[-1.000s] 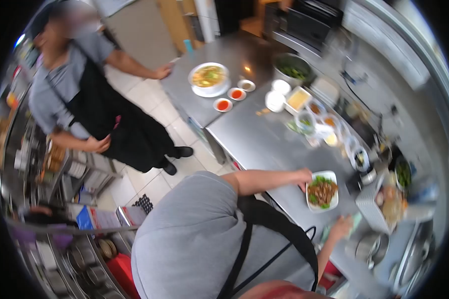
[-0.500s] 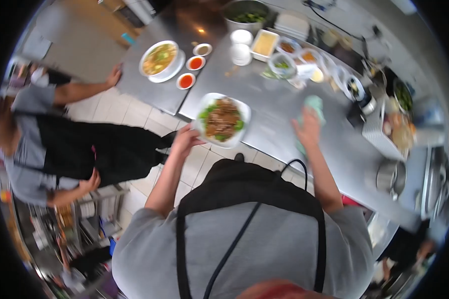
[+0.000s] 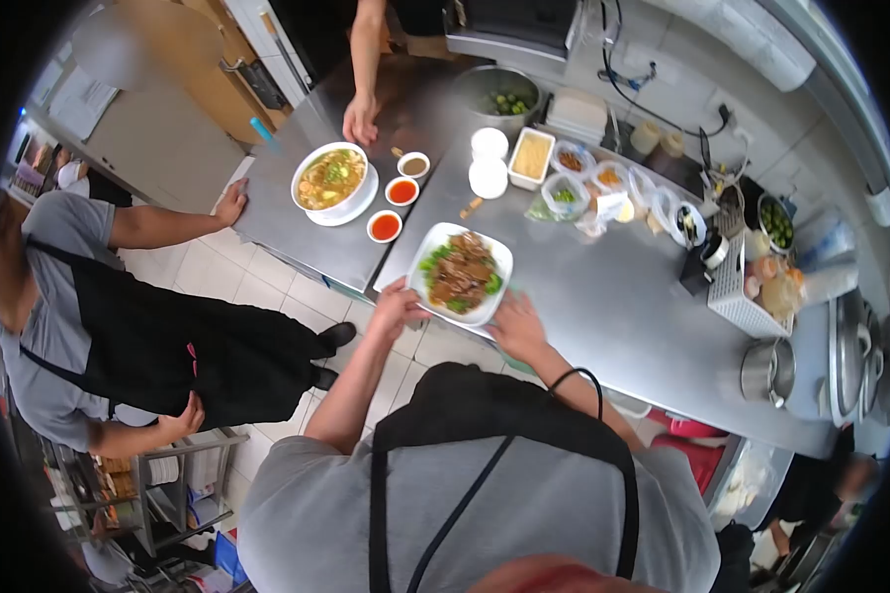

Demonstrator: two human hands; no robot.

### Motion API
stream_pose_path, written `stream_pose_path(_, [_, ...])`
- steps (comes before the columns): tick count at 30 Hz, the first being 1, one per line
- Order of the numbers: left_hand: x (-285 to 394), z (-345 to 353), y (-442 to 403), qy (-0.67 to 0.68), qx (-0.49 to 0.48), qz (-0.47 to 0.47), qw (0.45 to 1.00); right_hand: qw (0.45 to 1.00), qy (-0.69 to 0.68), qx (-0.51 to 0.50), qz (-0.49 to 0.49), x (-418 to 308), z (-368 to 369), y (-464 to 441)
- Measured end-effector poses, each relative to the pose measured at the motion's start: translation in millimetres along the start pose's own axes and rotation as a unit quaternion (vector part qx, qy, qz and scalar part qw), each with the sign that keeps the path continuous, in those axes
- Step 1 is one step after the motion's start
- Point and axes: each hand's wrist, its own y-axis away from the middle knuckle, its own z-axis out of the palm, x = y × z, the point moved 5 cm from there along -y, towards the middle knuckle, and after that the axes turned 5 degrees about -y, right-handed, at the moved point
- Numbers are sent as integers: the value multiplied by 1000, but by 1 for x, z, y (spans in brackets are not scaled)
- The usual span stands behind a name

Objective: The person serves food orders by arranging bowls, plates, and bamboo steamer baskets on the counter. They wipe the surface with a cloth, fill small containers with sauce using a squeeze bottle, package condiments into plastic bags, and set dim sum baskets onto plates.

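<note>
A square white plate [image 3: 505, 259] carries sliced brown meat [image 3: 462, 267] over green vegetables, near the steel counter's front edge. My left hand [image 3: 397, 310] grips its left rim, fingers underneath. At the lower right rim is my right hand [image 3: 520, 329], closed on a pale green cloth [image 3: 516, 365] that mostly hides beneath the palm. Whether the right fingers touch the plate, I cannot tell. To the left stand a white bowl of soup [image 3: 330, 181] on a saucer, two small dishes of red sauce [image 3: 401, 191] and one dish of brown sauce [image 3: 414, 165].
Along the wall are stacked white bowls [image 3: 488, 178], a tray of yellow food [image 3: 532, 158], several tubs and a metal pot [image 3: 497, 97]. A white basket [image 3: 747, 289] stands right. One co-worker's hand [image 3: 230, 203] rests on the counter's left edge; another's hand [image 3: 361, 119] hangs near the soup.
My right hand has come left from the counter's middle to the plate, bringing the cloth. The plate has shifted slightly right and down in view. Another person's arm has appeared behind the soup.
</note>
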Motion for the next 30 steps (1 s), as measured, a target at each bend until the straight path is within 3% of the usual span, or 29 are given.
stream_pose_path(6, [-22, 51, -21, -3, -43, -23, 999, 938, 91, 203, 267, 140, -51, 126])
stream_pose_path(9, [-30, 77, -23, -38, -84, -31, 995, 854, 143, 242, 437, 201, -73, 226])
stream_pose_path(12, [-33, 101, -15, -50, -106, -53, 992, 772, 151, 300, 539, 241, -84, 329])
stream_pose_path(18, [-48, 140, -8, -83, -155, -60, 983, 710, 149, 346, 595, 304, -81, 474])
stream_pose_path(20, [-51, 153, -4, -86, -172, -61, 979, 671, 160, 413, 595, 302, -77, 525])
stream_pose_path(21, [-49, 161, -1, -88, -176, -59, 979, 585, -29, 490, 646, 336, -52, 579])
stream_pose_path(23, [-43, 176, 7, -86, -186, -44, 978, 467, 44, 469, 749, 263, -97, 576])
stream_pose_path(25, [-42, 189, 9, -79, -205, -32, 975, 589, -122, 594, 534, 307, -74, 598])
stream_pose_path(27, [-39, 209, 18, -77, -246, -28, 966, 562, -408, 606, 388, 217, -113, 479])
stream_pose_path(30, [-34, 246, 25, -85, -290, -46, 952, 620, -526, 514, 275, 214, -100, 374])
